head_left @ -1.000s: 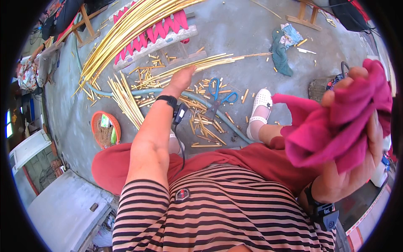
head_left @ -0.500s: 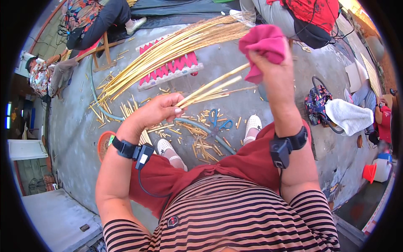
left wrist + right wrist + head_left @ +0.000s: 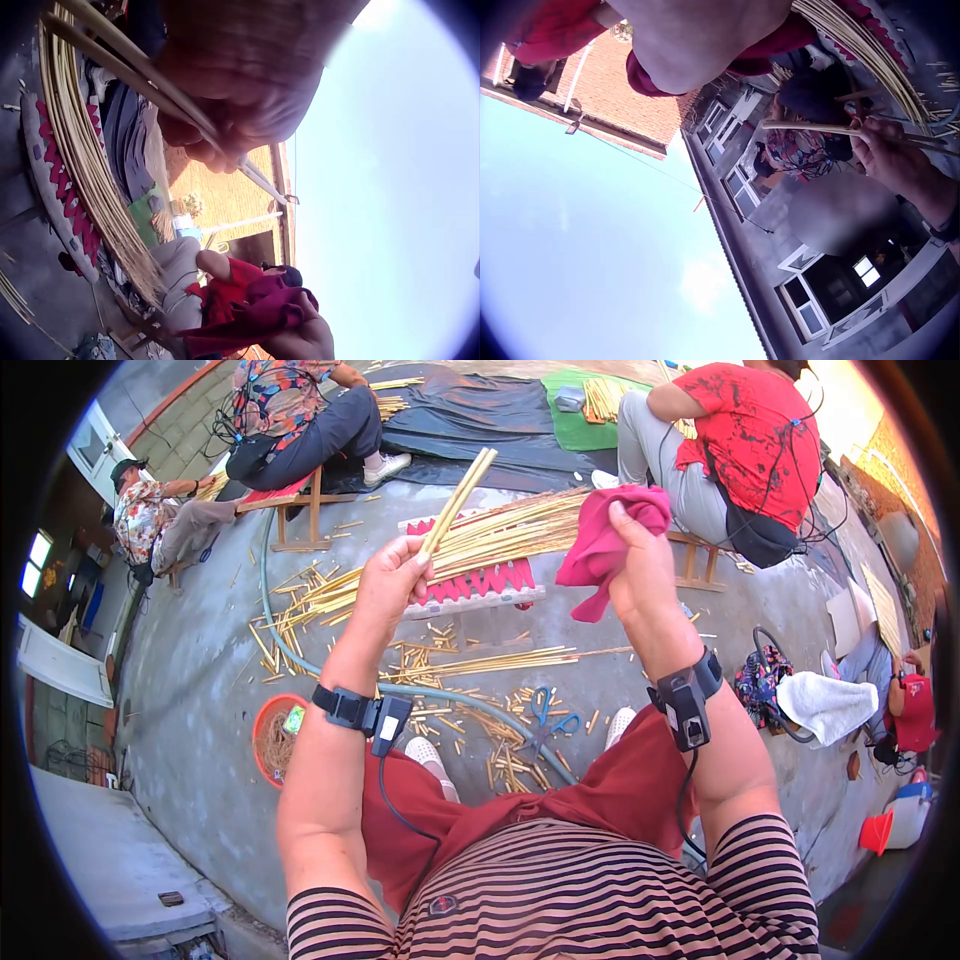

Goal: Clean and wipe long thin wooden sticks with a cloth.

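My left hand [image 3: 393, 578] pinches a couple of pale yellow stalks [image 3: 461, 495] between thumb and fingers, their cut ends slanting up and away. In the left wrist view the stalks [image 3: 142, 73] cross under the curled fingers. To the right, my right hand [image 3: 638, 565] grips a crumpled magenta cloth [image 3: 598, 555], thumb on top and one corner hanging down. The cloth is apart from the stalks. Beyond both hands lies a bundle of long stalks [image 3: 500, 535] on a low rack with magenta zigzag fabric [image 3: 480, 584].
On the concrete floor are cut stalk pieces [image 3: 512, 768], blue-handled scissors [image 3: 548, 722], a hose [image 3: 470, 702] and an orange basket [image 3: 262, 732]. Several people sit around, one in a red top [image 3: 755, 435]. A white towel [image 3: 832, 705] drapes a bag at the right.
The right hand has brought the cloth from the far right to the middle, then slightly lower. The left hand has lifted stalks from the floor pile and tilted them upward. The head view has risen.
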A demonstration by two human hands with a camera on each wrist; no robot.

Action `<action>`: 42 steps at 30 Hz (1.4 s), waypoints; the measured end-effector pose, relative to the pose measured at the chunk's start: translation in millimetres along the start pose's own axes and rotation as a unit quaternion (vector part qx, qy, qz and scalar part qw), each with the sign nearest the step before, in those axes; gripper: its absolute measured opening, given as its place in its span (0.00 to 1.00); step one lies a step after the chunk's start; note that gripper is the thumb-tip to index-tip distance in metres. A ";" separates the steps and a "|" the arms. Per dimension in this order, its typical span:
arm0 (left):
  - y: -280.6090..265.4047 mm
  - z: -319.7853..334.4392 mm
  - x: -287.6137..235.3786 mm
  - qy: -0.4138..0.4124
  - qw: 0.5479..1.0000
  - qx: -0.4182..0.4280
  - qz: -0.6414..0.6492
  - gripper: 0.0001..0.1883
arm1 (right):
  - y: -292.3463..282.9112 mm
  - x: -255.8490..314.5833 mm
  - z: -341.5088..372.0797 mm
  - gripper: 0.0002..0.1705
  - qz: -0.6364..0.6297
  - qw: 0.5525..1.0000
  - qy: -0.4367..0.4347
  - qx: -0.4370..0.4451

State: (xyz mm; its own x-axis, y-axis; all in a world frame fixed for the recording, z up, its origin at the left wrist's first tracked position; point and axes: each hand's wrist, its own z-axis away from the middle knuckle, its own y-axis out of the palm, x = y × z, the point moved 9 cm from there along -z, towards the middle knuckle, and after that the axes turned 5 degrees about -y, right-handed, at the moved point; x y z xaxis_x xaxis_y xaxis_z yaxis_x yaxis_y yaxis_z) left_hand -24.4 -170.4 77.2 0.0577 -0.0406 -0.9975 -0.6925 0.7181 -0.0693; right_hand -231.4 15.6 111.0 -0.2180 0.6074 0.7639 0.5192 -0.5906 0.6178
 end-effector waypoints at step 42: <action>13.9 26.8 101.5 -0.166 0.986 0.020 0.024 0.04 | -125.1 -65.3 -85.2 0.11 -0.042 0.987 0.025 -0.155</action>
State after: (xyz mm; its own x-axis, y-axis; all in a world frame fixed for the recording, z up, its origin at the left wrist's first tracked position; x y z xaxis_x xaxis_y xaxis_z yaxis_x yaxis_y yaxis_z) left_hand -8.9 -145.9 -24.6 0.2620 0.2186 -0.9400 -0.6717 0.7407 -0.0150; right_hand -352.6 4.6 -0.2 -0.2936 0.6397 0.7104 0.2220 -0.6772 0.7016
